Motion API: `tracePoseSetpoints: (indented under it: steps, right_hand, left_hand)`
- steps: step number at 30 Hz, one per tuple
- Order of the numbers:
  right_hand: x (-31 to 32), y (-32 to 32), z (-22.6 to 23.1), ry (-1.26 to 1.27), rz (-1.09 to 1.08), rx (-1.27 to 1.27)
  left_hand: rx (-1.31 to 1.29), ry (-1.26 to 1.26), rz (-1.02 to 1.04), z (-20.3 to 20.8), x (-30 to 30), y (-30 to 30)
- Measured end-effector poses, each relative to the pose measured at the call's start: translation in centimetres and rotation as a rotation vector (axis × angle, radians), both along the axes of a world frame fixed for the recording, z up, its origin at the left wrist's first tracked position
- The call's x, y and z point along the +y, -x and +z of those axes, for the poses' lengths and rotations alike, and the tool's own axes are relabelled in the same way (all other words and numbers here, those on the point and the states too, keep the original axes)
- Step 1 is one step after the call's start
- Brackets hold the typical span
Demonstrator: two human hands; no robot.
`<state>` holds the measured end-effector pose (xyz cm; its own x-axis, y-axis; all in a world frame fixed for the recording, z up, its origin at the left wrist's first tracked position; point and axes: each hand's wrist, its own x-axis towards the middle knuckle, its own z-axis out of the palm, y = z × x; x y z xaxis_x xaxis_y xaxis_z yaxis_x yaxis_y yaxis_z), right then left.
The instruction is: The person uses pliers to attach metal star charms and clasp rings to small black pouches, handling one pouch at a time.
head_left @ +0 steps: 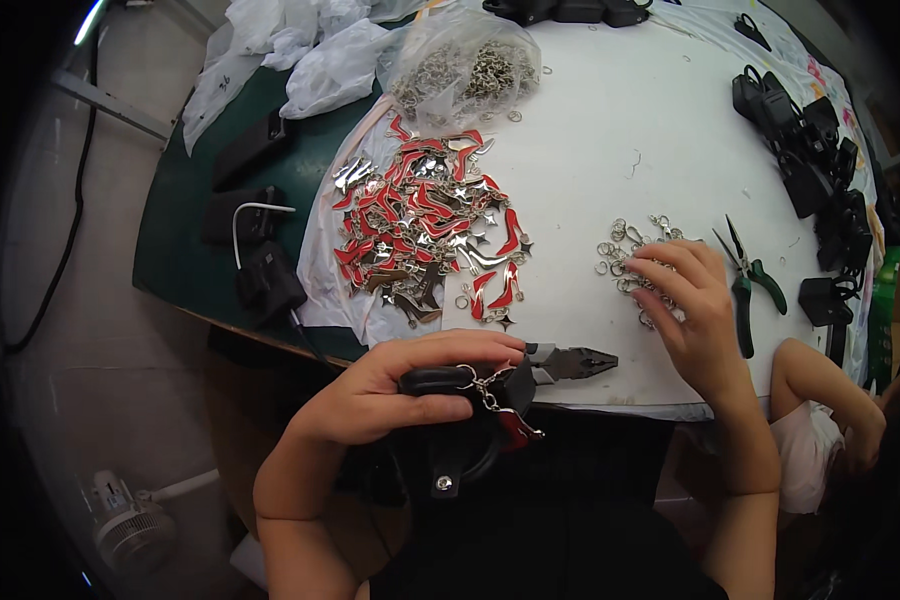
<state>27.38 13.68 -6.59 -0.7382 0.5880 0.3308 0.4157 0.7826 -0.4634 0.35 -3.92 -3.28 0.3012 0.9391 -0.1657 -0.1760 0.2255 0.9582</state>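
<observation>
My left hand (390,385) is closed around combination pliers (575,363) at the table's front edge, their jaws pointing right. A short silver chain (485,388) with a red high-heel shoe charm (518,430) hangs by the same hand, over its fingers and the handles. My right hand (698,315) reaches over a small heap of silver clasps and rings (625,240), thumb and fingers apart, fingertips at the heap. Part of the heap is hidden under that hand. Left of it lies a large pile of red and silver shoe charms (410,220), some with small star pendants.
A clear plastic bag of chains and rings (470,75) stands behind the charms. Green-handled long-nose pliers (742,285) lie right of my right hand. Black adapters with cables (805,150) line the right edge; more black devices (270,275) sit left. Another person's arm (820,390) shows at right.
</observation>
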Motion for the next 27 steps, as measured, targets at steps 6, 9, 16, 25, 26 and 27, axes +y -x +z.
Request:
tracePoseSetpoints:
  steps: [6, 9, 16, 25, 26, 27]
  right_hand:
    - [1.6, 3.1, -1.4, -0.038, 0.15, -0.04]
    - [1.6, 2.9, -1.7, 0.008, 0.17, 0.013]
    - [1.6, 0.9, 0.9, 0.287, -0.034, 0.241]
    - [3.5, -0.9, 0.0, 0.477, -0.189, 0.461]
    - [3.8, -1.3, -0.3, 0.445, -0.181, 0.455]
    - [4.1, -1.3, -0.3, 0.421, -0.16, 0.458]
  left_hand:
    - [-0.032, -0.055, 0.042, 0.2, -1.1, 0.5]
    - [0.005, 0.005, 0.226, 0.6, -2.7, 0.6]
    - [0.398, 0.099, 0.209, 0.5, -12.5, 8.8]
    - [0.806, -0.104, 0.228, 3.4, -5.4, 5.1]
    - [0.726, -0.215, 0.255, 2.1, -1.9, 3.1]
    - [0.714, -0.283, 0.25, 1.4, 1.4, 0.8]
